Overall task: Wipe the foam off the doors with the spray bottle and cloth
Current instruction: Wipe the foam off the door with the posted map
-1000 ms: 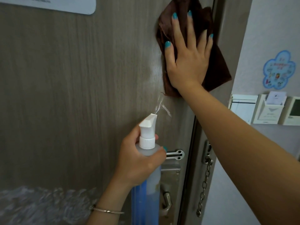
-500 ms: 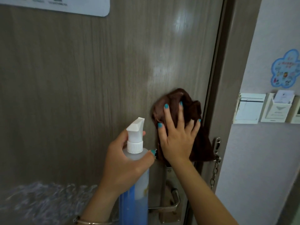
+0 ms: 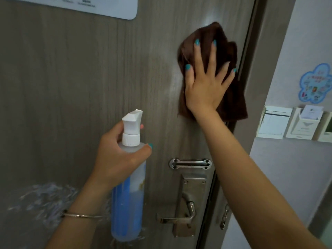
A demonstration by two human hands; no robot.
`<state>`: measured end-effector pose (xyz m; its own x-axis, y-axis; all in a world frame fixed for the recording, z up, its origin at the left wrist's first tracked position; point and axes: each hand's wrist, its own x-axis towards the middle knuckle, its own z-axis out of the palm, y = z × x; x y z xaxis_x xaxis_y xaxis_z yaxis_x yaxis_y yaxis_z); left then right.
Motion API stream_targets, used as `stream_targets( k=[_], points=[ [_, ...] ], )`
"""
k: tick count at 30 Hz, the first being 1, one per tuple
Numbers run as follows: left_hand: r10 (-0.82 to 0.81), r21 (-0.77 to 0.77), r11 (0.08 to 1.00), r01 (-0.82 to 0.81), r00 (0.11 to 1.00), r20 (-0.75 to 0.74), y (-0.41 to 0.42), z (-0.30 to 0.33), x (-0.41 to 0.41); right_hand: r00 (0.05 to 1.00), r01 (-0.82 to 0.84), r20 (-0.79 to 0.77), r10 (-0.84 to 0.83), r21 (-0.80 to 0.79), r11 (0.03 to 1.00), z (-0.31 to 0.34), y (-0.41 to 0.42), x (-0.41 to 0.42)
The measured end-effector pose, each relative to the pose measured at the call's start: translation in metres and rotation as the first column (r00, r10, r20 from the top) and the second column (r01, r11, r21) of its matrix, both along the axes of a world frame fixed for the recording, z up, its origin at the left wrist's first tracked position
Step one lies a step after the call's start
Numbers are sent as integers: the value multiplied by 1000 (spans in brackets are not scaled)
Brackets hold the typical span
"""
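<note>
Cloth (image 3: 231, 97), brown, lay flat on the door (image 3: 89, 87) under the right hand (image 3: 204, 87); arm raised, fingers spread straight and pressing it beside the door's edge. Left hand (image 3: 118, 159) gripped the spray bottle (image 3: 129, 203) upright, fingers curled round its neck, foam (image 3: 41, 200) below-left.

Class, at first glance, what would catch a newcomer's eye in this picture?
The right hand presses a brown cloth flat against the door, upper right near its edge. Lower centre, the left hand grips a spray bottle; foam clings lower left.
</note>
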<state>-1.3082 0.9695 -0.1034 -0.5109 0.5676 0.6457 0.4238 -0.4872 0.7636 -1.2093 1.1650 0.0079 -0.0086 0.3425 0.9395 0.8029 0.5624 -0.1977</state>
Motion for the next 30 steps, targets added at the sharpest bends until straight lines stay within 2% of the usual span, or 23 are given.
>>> stream_targets(
  k=[2, 5, 8, 11, 14, 19, 24, 26, 30],
  points=[
    [26, 5, 1000, -26, 1000, 1, -2, 0, -4, 1000, 26, -16, -26, 2, 1000, 8, 1, -1],
    [74, 29, 997, -75, 997, 31, -3, -1, -7, 999, 33, 1, -33, 38, 999, -16, 2, -3],
    [105, 46, 993, -106, 994, 35, -4, -1, -8, 1000, -6, 12, 4, 101, 995, -74, 3, -5],
    [125, 67, 990, -126, 992, 23, -5, -3, -5, 994, -48, 100, 33, 156, 987, -144, -1, -6],
    [134, 79, 988, -135, 991, 19, -4, -2, 0, 985, -93, 155, 70, 149, 984, -178, -7, -10],
    [164, 93, 981, -168, 985, 49, -3, -2, -5, 980, -113, 184, 80, 175, 978, -148, -4, -8],
    [268, 90, 959, -270, 963, 33, -2, -5, -7, 980, -97, 192, 54, 227, 969, -70, -2, -7],
    [278, 87, 956, -279, 960, 28, 0, -5, -7, 974, -99, 217, 57, 188, 977, -40, 0, -3],
    [306, 107, 945, -309, 951, 49, 1, -5, -7, 994, -35, 103, 24, 109, 993, -39, -5, -8]
  ],
)
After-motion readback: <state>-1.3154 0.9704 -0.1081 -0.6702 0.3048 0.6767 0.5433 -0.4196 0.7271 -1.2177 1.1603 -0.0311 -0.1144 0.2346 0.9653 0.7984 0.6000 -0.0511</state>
